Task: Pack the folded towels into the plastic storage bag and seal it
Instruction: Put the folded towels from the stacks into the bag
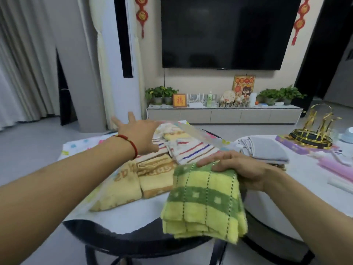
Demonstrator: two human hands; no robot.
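- Right hand (pixel 246 170) pinches the folded green-and-yellow checked towel (pixel 203 203) at its far edge, fingers on top; the towel hangs over the near rim of the round table (pixel 133 240).
- Left hand (pixel 140 134) has fingers spread and holds nothing, reaching across the clear plastic storage bag (pixel 200 135) toward its far side.
- The bag lies flat on the table with orange lettered towels (pixel 145 178) and striped towels (pixel 193 150) seemingly inside; I cannot tell where its mouth is.
- Step, as I judge: load the checked towel. Lift the bag's top film with the left hand, slide the towel in flat, folded edge first, beside the others so the seal later closes.
- The checked towel's long axis runs from the person toward the TV (pixel 229 31); loose layered edges point at the person.
- Grey folded towels (pixel 265 148) wait on the right, outside the bag.
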